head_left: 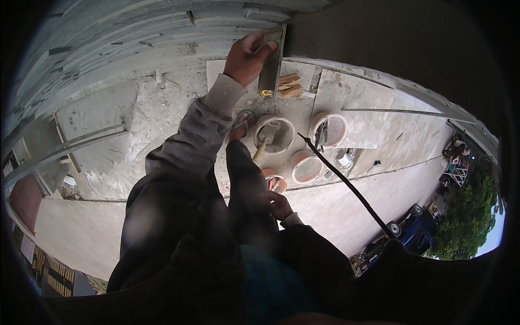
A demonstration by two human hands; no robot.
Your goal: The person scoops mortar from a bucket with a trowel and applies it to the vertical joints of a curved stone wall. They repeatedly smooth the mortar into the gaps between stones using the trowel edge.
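Note:
My left hand (249, 57) reaches out toward the corner of the stone-clad wall. Its thumb and fingers close on a long, flat grey strip (271, 70) set along that corner; the material is unclear. My right hand (279, 206) is low beside my leg with its fingers curled, and whatever may be in them is hidden. Below the strip stands a round bucket (290, 142) with grey mortar inside. A trowel (262, 149) with a wooden handle leans in it. My sandalled foot (238, 130) is just left of this bucket.
Another bucket (340, 129) holds tools, near a third bucket (307, 167), a small bucket (281, 187) and a tin can (344, 158). Wood pieces (291, 86) lie by the strip. A black cord (346, 184) crosses the view. Metal bars (70, 146) extend at left; a blue vehicle (414, 233) stands far right.

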